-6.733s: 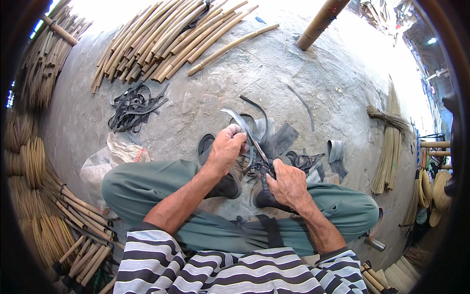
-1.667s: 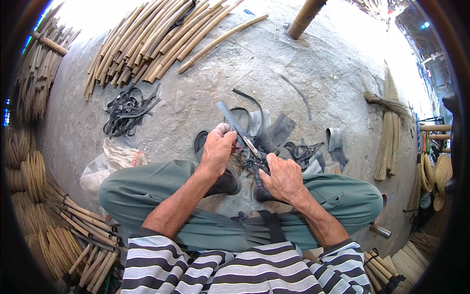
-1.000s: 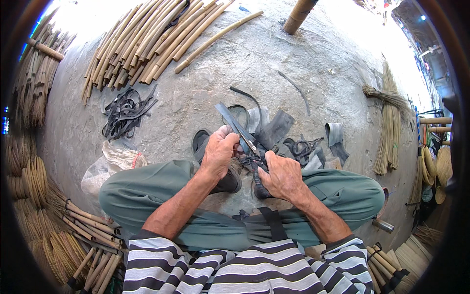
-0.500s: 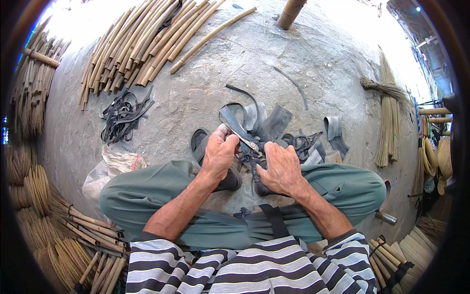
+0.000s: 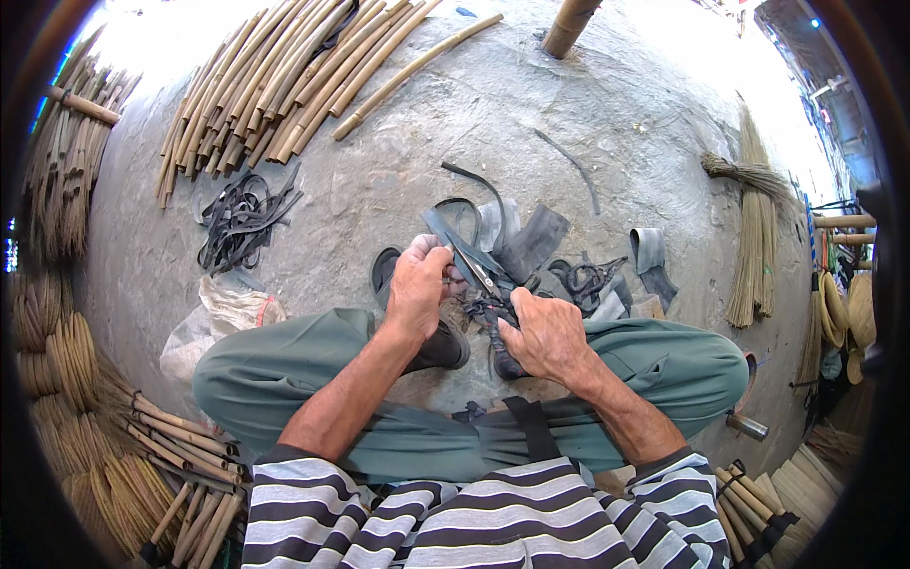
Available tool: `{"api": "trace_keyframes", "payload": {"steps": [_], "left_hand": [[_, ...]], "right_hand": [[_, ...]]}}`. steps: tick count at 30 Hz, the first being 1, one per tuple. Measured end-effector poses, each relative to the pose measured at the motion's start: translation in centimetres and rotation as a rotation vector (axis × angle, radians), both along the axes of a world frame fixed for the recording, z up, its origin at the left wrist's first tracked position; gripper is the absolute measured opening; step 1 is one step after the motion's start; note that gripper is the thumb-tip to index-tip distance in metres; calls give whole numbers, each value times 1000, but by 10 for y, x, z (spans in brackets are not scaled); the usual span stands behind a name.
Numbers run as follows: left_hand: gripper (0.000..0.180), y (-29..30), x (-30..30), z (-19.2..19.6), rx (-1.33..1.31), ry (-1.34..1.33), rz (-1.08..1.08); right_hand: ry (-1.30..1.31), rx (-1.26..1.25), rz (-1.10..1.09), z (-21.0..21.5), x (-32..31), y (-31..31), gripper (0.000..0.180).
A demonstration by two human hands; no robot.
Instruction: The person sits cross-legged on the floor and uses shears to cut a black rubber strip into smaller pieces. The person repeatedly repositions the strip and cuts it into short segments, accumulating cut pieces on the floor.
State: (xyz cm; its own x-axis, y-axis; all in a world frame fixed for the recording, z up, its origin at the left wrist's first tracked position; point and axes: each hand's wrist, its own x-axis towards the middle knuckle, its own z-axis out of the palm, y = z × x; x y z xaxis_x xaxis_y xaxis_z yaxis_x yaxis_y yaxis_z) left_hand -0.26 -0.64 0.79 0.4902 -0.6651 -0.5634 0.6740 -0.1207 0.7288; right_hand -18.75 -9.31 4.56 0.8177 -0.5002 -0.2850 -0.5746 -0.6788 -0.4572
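My right hand (image 5: 544, 332) is closed round the dark wrapped handles of a pair of scissors (image 5: 485, 276). The metal blades point away to the upper left and lie along a dark rubber strip (image 5: 439, 224). My left hand (image 5: 418, 288) pinches that strip beside the blades, its fingers partly hidden behind it. The strip's far end curls into a loop beyond my fingers. Wide grey rubber pieces (image 5: 533, 243) lie just past the scissors, and a tangle of thin dark strips (image 5: 586, 282) is right of them.
A pile of bamboo poles (image 5: 275, 90) lies at the far left, with a heap of black strips (image 5: 245, 220) nearer. A whitish sack (image 5: 223, 322) sits by my left knee. Broom bristle bundles (image 5: 754, 228) are at the right. A bamboo post (image 5: 570, 27) rises at the far middle.
The scissor blades have parted and now reach farther up along the strip. My left hand has shifted slightly, and the strip's loop has narrowed.
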Motion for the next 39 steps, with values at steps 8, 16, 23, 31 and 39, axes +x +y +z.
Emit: {"api": "trace_keyframes", "payload": {"steps": [8, 16, 23, 31, 39], "left_hand": [[14, 3, -7, -7, -55, -77, -99], [16, 4, -1, 3, -70, -23, -120], [12, 5, 4, 1, -107, -41, -214], [14, 2, 1, -3, 8, 6, -41], [10, 3, -5, -5, -43, -63, -119]], "right_hand": [[-117, -157, 41, -11, -1, -3, 41], [-31, -73, 32, -6, 1, -4, 45], [-30, -72, 38, -1, 0, -6, 42], [36, 23, 9, -2, 2, -3, 38], [-124, -163, 47, -10, -1, -3, 41]]}}
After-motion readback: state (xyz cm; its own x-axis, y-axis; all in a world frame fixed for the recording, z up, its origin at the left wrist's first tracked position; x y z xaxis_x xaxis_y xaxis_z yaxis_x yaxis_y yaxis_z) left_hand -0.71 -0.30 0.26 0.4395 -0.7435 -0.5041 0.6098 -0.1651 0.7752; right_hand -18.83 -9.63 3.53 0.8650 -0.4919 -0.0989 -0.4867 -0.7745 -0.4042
